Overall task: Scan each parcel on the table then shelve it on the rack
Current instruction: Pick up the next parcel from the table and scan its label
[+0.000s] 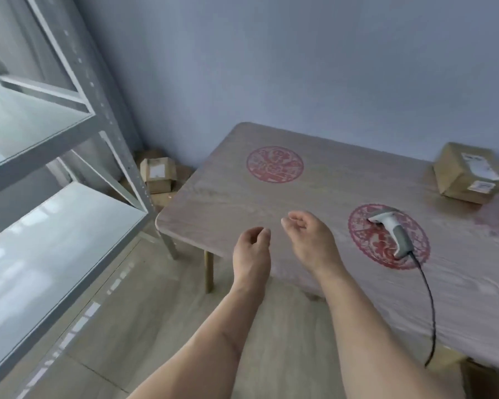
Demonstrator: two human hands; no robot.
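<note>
Both my left hand (252, 254) and my right hand (311, 240) hang over the near-left corner of the table (213, 203) with fingers loosely curled, holding nothing. One parcel (467, 175) sits unshelved at the far right of the table, well apart from my hands, with the scanner (392, 230) lying between, so I judge at least this one left to scan. The rack (69, 156) on the left shows no parcels on the shelves I can see.
</note>
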